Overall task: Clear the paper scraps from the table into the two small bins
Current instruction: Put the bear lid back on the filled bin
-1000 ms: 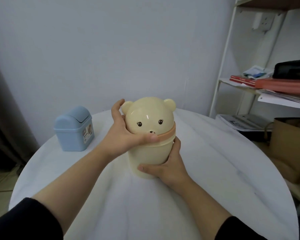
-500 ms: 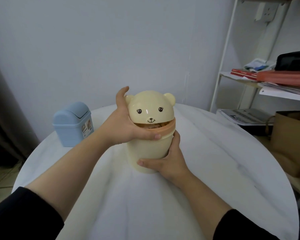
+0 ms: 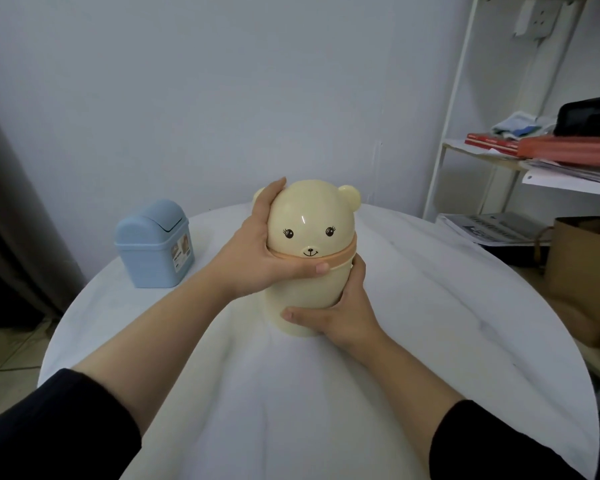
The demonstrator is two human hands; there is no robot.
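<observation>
Head cam only, wide-angle: faces fwd + down across table (image 3: 430,323) toward wall (image 3: 187,98), close in over near edge (verticals bow at sides).

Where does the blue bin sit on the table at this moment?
In the head view, the blue bin stands upright near the far left edge of the table, to the left of the bear-shaped bin and apart from it.

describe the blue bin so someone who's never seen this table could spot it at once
Start at the round white table. Near its far left edge stands a small pale blue bin with a domed swing lid and a side label. Unlike the cream bear-faced bin, it stands untouched.
</observation>
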